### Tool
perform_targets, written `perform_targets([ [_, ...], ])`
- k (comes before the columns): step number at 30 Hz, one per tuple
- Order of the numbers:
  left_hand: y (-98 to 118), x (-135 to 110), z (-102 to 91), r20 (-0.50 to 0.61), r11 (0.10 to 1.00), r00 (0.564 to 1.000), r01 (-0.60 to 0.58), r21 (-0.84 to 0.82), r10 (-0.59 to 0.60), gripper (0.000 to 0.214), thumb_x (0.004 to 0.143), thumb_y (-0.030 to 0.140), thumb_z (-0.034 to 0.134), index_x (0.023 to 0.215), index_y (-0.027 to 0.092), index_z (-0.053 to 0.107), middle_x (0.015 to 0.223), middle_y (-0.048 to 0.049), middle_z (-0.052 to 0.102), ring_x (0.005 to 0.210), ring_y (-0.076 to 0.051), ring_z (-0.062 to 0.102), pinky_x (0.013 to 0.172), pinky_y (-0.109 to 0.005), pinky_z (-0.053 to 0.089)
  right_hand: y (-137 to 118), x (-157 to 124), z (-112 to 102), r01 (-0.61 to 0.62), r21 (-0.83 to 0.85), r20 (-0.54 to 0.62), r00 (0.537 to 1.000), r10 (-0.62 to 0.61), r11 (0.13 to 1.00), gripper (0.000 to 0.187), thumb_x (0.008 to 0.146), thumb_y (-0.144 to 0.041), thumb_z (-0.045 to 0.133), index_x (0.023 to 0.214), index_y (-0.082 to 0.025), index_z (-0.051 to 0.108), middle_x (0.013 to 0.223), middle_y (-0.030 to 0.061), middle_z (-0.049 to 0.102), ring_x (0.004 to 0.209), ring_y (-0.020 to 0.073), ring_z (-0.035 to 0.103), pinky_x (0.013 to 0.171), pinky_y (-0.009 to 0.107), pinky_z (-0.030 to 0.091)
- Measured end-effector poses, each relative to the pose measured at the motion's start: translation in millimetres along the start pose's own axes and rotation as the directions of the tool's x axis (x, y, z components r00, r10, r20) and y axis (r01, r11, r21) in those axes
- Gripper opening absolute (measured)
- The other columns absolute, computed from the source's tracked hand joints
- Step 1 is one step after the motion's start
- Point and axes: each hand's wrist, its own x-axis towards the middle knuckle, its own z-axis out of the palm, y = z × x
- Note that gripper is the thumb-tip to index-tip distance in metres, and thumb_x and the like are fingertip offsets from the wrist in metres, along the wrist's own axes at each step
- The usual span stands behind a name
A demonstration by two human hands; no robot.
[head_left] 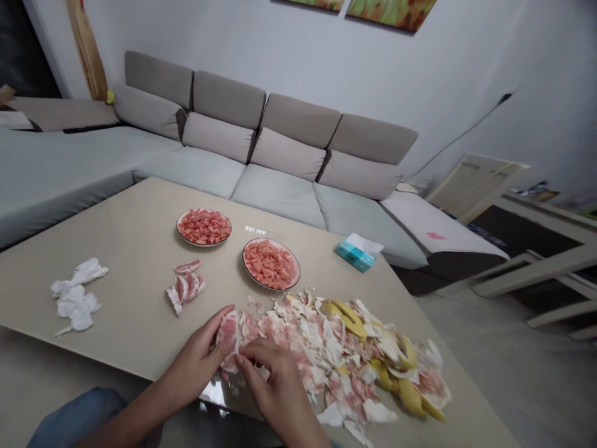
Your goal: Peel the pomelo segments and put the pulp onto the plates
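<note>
My left hand (198,364) and my right hand (275,389) meet at the near edge of the beige table (130,236). Both are closed on one pink pomelo segment (227,336), with the left thumb on its top and the right fingers pinching its lower edge. Right of the hands spreads a heap of white and pink pomelo skins and yellow rind (354,361). Several whole segments (185,287) lie to the left of the heap. Behind them stand two plates of peeled pink flesh, the left plate (204,226) and the right plate (271,264).
Crumpled white tissues (77,295) lie at the table's left. A teal tissue pack (357,254) sits near the far right edge. A grey corner sofa (261,162) wraps round behind the table. My blue-clad knee (69,417) shows at the bottom left.
</note>
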Motion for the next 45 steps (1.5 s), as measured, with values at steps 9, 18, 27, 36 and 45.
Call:
perform_targets([
  [9,5,-2,6.6,0.067,0.984,0.983,0.174,-0.043,-0.171,0.061,0.087,0.058,0.045,0.137,0.023,0.045,0.077,-0.0030,0.065,0.044,-0.011,0.050,0.035,-0.020,0.039,2,1,-1,-0.016,-0.103,-0.224,0.975,-0.007,0.995,0.018,0.081,-0.016,0.052,0.068,-0.019,0.063,0.063,0.0016,0.060,0.058,0.0144,0.055,0.055,0.024,0.040],
  [18,8,-3,0.1,0.042,0.983,0.982,0.184,0.004,-0.184,0.057,0.086,0.058,0.047,0.129,0.022,0.052,0.063,0.0020,0.058,0.048,-0.012,0.050,0.041,-0.019,0.038,47,0,-60,-0.355,-0.320,-0.504,0.849,0.159,0.879,0.038,0.087,-0.031,0.049,0.051,-0.021,0.045,0.046,-0.0045,0.040,0.045,0.0130,0.041,0.046,0.025,0.029],
  [27,12,-5,1.9,0.059,0.992,0.998,-0.011,0.125,0.003,0.034,0.087,0.046,0.054,0.110,0.022,0.059,0.101,-0.0048,0.067,0.098,-0.022,0.061,0.086,-0.029,0.048,18,1,-27,-0.074,-0.052,-0.112,0.991,0.068,0.996,0.019,0.092,-0.028,0.051,0.097,-0.021,0.068,0.088,0.0058,0.070,0.074,0.0173,0.064,0.065,0.026,0.049],
  [36,9,-1,3.7,0.119,0.974,0.989,-0.112,0.197,0.090,0.029,0.087,0.038,0.057,0.111,0.023,0.066,0.113,-0.0062,0.069,0.106,-0.022,0.061,0.095,-0.029,0.045,6,-3,-8,0.008,-0.205,-0.084,0.996,-0.026,0.979,0.023,0.085,-0.013,0.048,0.062,-0.019,0.051,0.059,-0.0015,0.054,0.056,0.0114,0.051,0.054,0.022,0.033],
  [45,16,-2,-3.9,0.243,0.993,0.968,0.036,0.112,-0.062,0.031,0.085,0.042,0.059,0.105,0.021,0.071,0.109,-0.0053,0.072,0.104,-0.024,0.063,0.089,-0.027,0.047,9,-2,-12,0.049,-0.398,-0.198,0.970,-0.138,0.916,0.022,0.078,-0.012,0.049,0.056,-0.019,0.050,0.056,-0.0017,0.048,0.051,0.0107,0.045,0.051,0.024,0.027],
])
